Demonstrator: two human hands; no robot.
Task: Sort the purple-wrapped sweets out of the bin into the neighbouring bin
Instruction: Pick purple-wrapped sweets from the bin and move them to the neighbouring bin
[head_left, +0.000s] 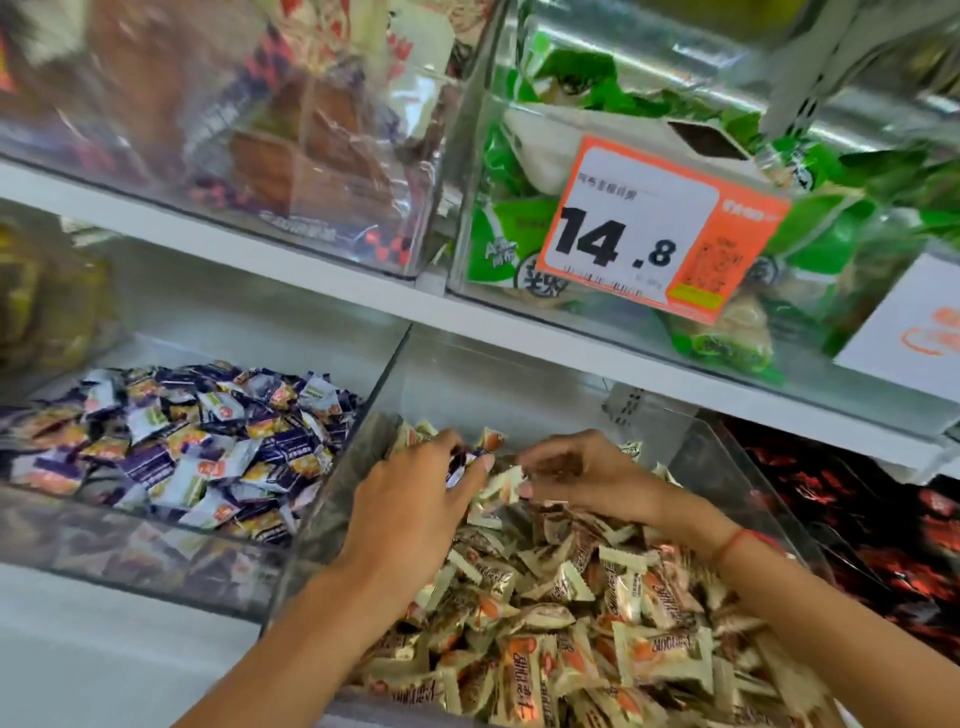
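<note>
In front of you the lower white shelf (78, 623) carries three clear bins side by side: the left bin (156, 551) heaped with purple-wrapped sweets (171, 447), the middle bin (737, 467) full of cream-and-orange wrapped sweets (571, 623), and just right of it a bin of red-and-black packets (857, 530). The upper shelf (311, 270) holds a clear bin of brown packs (291, 156) and one of green-and-white packs (498, 228) bearing an orange price tag (660, 228).

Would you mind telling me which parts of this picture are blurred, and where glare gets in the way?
Head view: the upper-left bin and its packets are smeared by motion blur; the orange price tag reads clearly; glare streaks the metal rail at top; the left hand, the right hand and the cream-wrapped sweets are reasonably sharp; shelf lines bow from wide-angle distortion.
</note>
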